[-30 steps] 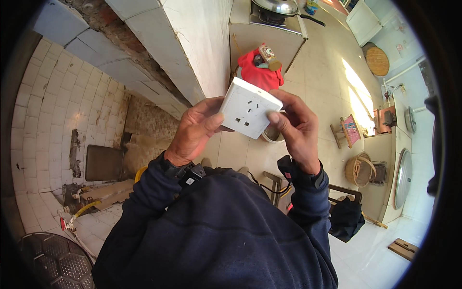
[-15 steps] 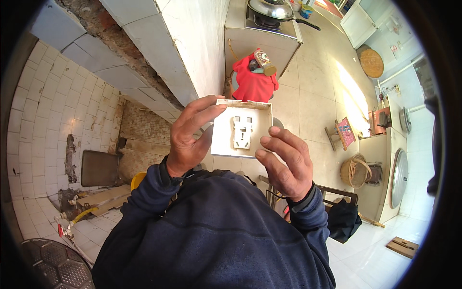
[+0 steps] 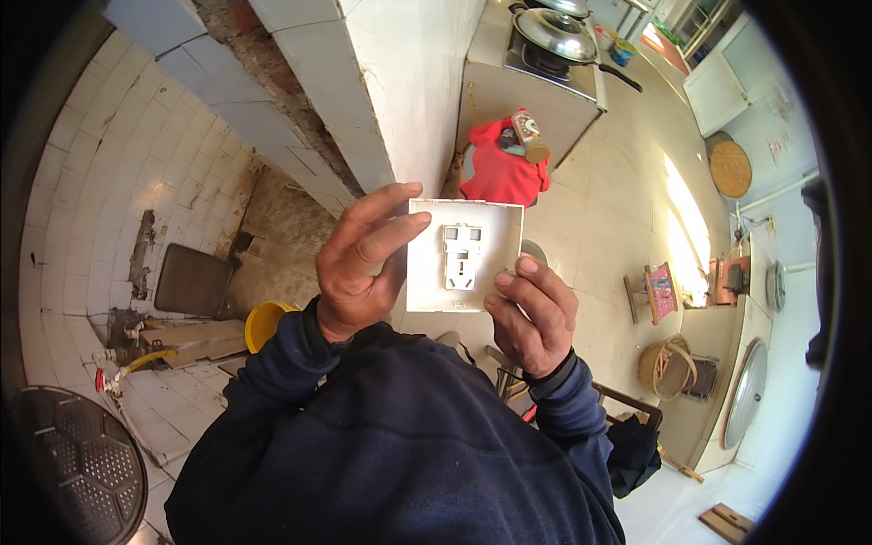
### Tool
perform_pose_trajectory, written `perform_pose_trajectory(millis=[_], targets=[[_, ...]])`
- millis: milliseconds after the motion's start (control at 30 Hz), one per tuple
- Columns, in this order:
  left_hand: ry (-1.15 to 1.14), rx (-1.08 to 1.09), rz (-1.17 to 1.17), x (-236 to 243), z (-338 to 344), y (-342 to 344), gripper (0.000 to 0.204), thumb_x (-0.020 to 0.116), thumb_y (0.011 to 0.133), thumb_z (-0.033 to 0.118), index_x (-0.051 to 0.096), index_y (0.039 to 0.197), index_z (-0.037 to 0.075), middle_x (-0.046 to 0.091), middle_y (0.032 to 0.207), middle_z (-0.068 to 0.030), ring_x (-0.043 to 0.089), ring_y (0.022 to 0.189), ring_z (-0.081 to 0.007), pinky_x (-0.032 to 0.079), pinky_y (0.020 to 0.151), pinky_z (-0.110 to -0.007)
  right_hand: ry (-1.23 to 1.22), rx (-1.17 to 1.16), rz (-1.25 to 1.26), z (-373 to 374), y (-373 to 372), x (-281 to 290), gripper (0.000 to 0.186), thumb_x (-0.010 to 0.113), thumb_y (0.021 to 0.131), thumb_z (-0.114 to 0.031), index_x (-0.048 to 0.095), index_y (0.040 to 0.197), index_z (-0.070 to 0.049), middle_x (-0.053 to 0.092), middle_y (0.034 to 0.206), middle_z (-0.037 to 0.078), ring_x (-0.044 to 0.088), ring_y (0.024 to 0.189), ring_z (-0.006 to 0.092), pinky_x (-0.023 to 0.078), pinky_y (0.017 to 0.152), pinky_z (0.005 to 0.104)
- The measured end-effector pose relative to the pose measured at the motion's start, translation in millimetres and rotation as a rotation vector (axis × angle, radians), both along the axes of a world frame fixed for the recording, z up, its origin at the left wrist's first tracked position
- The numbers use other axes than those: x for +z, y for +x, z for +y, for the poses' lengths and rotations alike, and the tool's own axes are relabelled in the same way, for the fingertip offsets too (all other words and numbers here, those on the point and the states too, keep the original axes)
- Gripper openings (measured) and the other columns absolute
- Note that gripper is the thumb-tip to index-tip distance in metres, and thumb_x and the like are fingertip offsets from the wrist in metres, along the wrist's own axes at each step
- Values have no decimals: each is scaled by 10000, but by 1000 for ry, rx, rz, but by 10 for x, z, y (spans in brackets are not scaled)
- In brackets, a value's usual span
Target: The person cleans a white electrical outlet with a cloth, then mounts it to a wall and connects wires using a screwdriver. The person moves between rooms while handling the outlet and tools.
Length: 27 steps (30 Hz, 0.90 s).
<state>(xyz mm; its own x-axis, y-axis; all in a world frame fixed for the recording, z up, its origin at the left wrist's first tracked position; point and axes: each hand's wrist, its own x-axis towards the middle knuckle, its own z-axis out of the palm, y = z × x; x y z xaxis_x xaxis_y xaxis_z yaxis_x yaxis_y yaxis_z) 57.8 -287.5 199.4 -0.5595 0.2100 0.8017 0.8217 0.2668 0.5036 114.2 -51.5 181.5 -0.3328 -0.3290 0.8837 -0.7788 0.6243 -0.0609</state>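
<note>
A white square socket plate is held up in front of me, its hollow back facing the camera and a slotted inner fitting showing at its middle. My left hand grips its left side, two fingertips over the upper left edge, thumb mostly hidden. My right hand holds the lower right corner with curled fingers; its thumb is out of sight. Just beyond the plate, a red cloth lies over something, with a jar on top.
A lidded pan sits on a gas stove at the back. A basket and a small folding stool stand to the right, a yellow bucket to the left. A tiled wall edge with exposed brick beside it rises ahead.
The plate was front side up with socket holes showing; it has since been turned over to show its back, and my fingers moved onto its edges. The view has shifted slightly.
</note>
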Motion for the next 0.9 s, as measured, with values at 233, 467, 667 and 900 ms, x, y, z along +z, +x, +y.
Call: perform_pose_trajectory(millis=[233,467,667,900], targets=[[-54,35,-4,29,-217,42,502,700,808,-154,702,1264,55,643,1362,-201,674,1182,-345,564,963,-385,-1,16,-90,-151,33,49,263,819,732,25,736,980,-1,705,1111,151,677,1124,371,614,866,456],[-12,-18,-2,218,-729,-61,559,719,812,-130,648,1343,32,635,1353,-198,664,1197,-363,574,960,-393,-114,49,-49,-743,-145,466,381,797,724,83,705,1082,-4,710,1067,151,716,1007,351,605,851,403],[-44,13,-35,287,-1316,-188,595,741,827,-106,607,1393,20,645,1318,-172,701,1116,-284,603,897,-341,-169,109,-96,-1271,-385,836,473,800,757,74,671,1210,27,697,1057,191,701,975,353,591,830,401],[68,-8,-13,505,-1828,-446,837,825,846,-2,390,1560,35,635,1358,-181,725,1038,-248,625,827,-341,-231,165,-302,-1782,-721,1457,399,796,859,25,666,1236,13,691,1108,188,714,875,265,589,747,326]])
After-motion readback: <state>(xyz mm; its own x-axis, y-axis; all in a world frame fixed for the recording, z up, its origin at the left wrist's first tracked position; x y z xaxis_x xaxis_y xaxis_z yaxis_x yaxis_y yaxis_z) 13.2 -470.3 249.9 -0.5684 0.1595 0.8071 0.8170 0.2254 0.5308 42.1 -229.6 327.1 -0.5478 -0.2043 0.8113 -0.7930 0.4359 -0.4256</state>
